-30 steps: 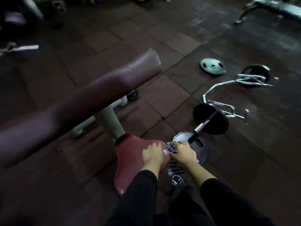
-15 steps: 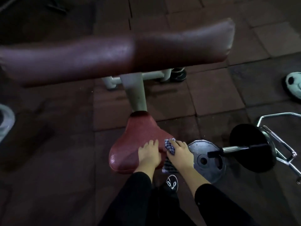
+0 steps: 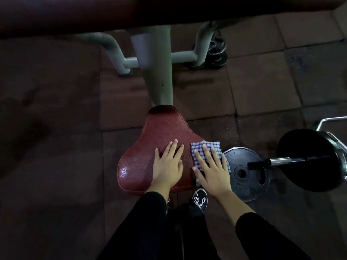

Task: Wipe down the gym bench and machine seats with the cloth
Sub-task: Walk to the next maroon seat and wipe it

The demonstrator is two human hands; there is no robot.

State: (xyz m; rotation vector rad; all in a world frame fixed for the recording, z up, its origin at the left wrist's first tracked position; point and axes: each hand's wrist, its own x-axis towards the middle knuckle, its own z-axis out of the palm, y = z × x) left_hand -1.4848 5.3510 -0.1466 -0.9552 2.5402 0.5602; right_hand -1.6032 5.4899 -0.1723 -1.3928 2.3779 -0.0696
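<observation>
Red seat (image 3: 150, 145), centre, wet sheen on its near-left edge; grey post (image 3: 158, 72) rises from its far end to a dark red pad (image 3: 131, 10) across the top. Left hand (image 3: 168, 167) flat on seat, fingers straight, holding nothing. Just right of it, right hand (image 3: 211, 170) pressed flat on checked cloth (image 3: 205, 147), fingers spread, not curled. Cloth lies on seat's right edge, overhanging. Right, on floor: weight plate (image 3: 244, 177), then loaded bar (image 3: 281, 160). Shoe (image 3: 200, 199) below seat.
</observation>
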